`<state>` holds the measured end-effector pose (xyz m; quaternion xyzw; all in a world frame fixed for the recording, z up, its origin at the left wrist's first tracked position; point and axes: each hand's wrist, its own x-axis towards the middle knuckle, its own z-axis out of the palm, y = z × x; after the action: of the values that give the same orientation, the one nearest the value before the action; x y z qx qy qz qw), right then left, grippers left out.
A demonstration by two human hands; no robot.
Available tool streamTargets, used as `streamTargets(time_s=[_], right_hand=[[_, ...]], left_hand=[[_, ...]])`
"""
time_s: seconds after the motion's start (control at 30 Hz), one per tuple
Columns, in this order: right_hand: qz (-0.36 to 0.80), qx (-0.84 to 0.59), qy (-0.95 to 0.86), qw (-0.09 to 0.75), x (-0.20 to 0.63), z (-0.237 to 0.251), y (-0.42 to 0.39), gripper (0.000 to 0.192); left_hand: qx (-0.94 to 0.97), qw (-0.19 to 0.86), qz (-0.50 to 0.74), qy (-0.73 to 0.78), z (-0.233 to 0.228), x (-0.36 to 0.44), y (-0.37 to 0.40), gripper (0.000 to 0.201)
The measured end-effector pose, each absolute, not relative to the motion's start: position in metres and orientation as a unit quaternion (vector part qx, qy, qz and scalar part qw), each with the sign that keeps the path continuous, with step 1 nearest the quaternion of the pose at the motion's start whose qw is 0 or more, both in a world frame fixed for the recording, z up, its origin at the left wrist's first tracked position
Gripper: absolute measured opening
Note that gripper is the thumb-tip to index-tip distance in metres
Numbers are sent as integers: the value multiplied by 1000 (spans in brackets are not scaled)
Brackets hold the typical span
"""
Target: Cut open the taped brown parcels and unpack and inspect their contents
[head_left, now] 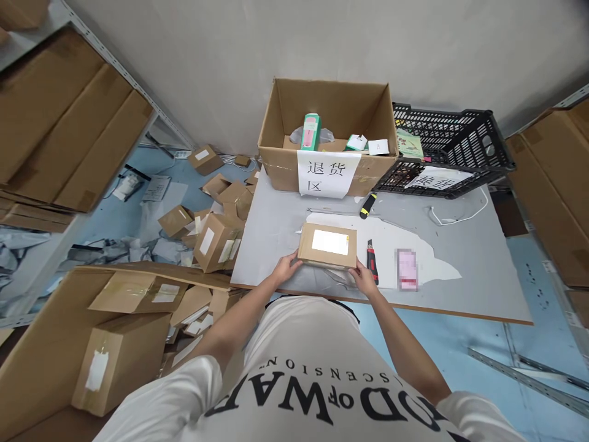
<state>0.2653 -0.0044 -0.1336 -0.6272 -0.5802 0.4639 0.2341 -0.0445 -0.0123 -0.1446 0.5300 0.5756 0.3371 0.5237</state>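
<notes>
Holding a small flat brown cardboard parcel with a white label point(327, 245) on the grey desk point(478, 270), you've got it framed from both near corners. Your left hand point(286, 268) sits at the near-left corner, fingers curled against the side and thumb up on the edge; your right hand point(364, 279) meets the near-right corner the same way. Neither grip is clamped hard: both hands are loosely cupped, touching the box rather than squeezing it, and it rests flat on the desk.

By the look of it, this parcel should be light and fairly stiff, with taped cardboard that gives your fingers decent purchase. The short sides are the sensible place to hold, thumbs on top, fingers under the bottom edge; press the broad labelled face and it may dent.

Just beside your right hand lies a red-and-black utility knife point(372, 262). Farther back stands a large open cardboard box with a paper sign point(327, 135), with a black plastic crate point(448, 144) next to it.
</notes>
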Motion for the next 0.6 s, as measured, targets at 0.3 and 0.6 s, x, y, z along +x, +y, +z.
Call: streamTargets(time_s=[0.3,0.6], right_hand=[[465,-597,-580,302,275,-103,21,54],[460,-662,-470,360,268,-95,42,62]], left_hand=[[498,523,403,562,-119,-41,-1,71],[474,538,440,540,-97,-33,14,84]])
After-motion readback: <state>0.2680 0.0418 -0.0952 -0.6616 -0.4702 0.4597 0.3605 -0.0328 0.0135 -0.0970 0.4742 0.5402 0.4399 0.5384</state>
